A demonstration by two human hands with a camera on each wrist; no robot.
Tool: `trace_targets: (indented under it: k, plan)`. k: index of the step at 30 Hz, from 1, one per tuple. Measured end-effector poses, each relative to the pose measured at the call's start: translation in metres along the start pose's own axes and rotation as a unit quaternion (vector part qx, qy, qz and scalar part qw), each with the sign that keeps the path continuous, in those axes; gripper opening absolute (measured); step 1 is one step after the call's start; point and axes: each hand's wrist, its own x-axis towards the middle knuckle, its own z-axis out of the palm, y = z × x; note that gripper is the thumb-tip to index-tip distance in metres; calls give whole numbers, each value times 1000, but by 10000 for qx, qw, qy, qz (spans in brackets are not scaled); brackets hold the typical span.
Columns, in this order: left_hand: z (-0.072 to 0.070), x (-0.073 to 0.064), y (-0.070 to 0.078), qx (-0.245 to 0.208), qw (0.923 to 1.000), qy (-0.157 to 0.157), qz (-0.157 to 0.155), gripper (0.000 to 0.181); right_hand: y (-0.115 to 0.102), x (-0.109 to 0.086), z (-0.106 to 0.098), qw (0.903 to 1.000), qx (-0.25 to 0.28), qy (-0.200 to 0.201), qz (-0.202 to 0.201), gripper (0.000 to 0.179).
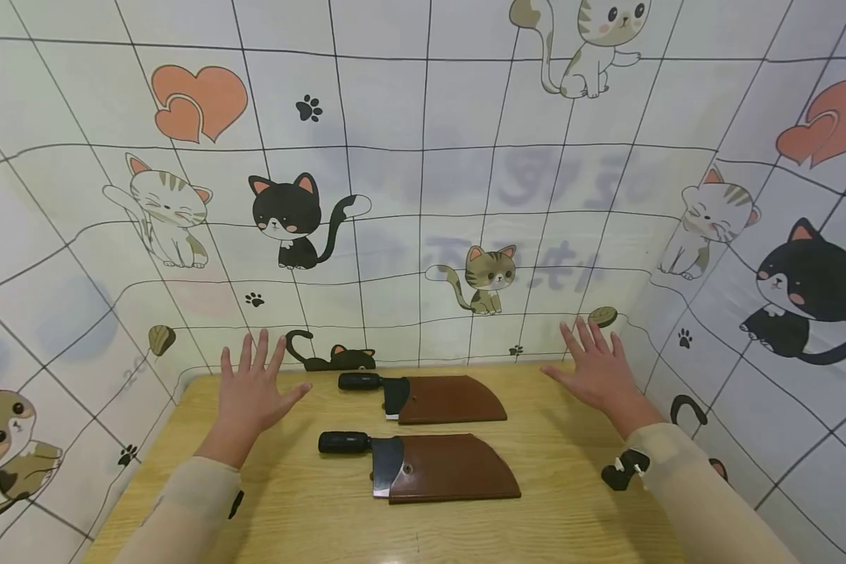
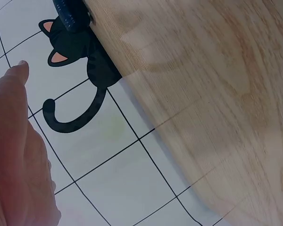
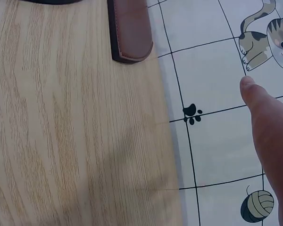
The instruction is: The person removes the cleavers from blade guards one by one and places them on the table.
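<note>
While the left hand point(image 1: 249, 392) hangs raised: fingers and thumb spread wide, nothing in its grasp, thumb pointing inward.
Far cleaver point(image 1: 419, 399): here it is, flat on the wooden table point(image 1: 289, 521) between the hands, black handle point(image 1: 359, 381) toward the left one, brown sheath point(image 1: 458, 398) toward the right.
Near cleaver point(image 1: 412, 468): between them too, closer to the wrists, lying the same way and apart from the other, a strip of blade point(image 1: 386, 468) showing.
Right hand point(image 1: 598, 376): also up, fingers splayed, gripping nothing, clear of both cleavers, cat-printed backdrop point(image 1: 402, 188) beyond its fingertips.
</note>
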Motion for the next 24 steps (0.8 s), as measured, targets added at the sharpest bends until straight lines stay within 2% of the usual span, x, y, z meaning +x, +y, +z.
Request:
trace_targets:
  k: [6, 12, 19, 24]
  plan:
    - [-2, -4, 1, 27, 10000, -39, 1, 110, -6, -5, -1, 9999, 95, -52, -24, 109]
    - [-6, -11, 7, -72, 9998, 98, 187, 109, -18, -16, -2, 9997, 37, 44, -245, 106]
    - [-8, -21, 19, -50, 9984, 332, 456, 105, -45, -31, 5, 9978, 51, 370, -548, 105]
    - [-6, -29, 33, -59, 9961, 408, 781, 96, -68, -45, 15, 9947, 125, 527, -872, 103]
